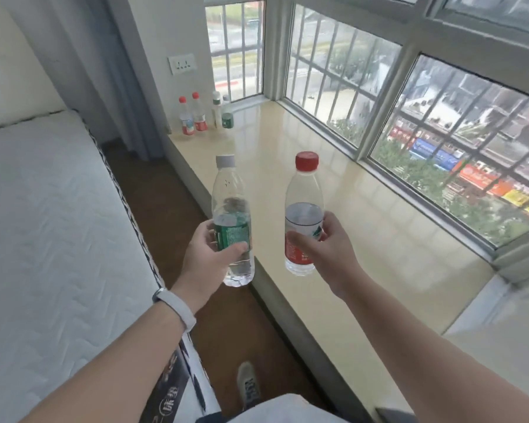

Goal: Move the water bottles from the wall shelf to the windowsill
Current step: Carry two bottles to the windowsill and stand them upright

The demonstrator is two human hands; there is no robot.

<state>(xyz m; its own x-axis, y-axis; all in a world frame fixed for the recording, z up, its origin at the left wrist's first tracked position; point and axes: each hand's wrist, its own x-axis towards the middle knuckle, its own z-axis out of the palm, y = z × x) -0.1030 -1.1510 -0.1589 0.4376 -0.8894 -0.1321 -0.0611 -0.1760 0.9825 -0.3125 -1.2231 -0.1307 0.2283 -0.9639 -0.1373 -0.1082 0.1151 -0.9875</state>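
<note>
Green-labelled bottle (pixel 232 227) in left grip (pixel 206 254), red-labelled bottle (pixel 303 215) in right grip (pixel 327 248).

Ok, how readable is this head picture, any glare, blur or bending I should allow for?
Head view: daylight from the window puts a pale sheen on the windowsill; the wide lens bows the window bars; the four far bottles look soft, their labels unreadable; the bottles in the left hand and right hand are sharp.

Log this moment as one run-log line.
left hand: holds green-label bottle | right hand: holds red-cap bottle | windowsill: four bottles at far end
</note>
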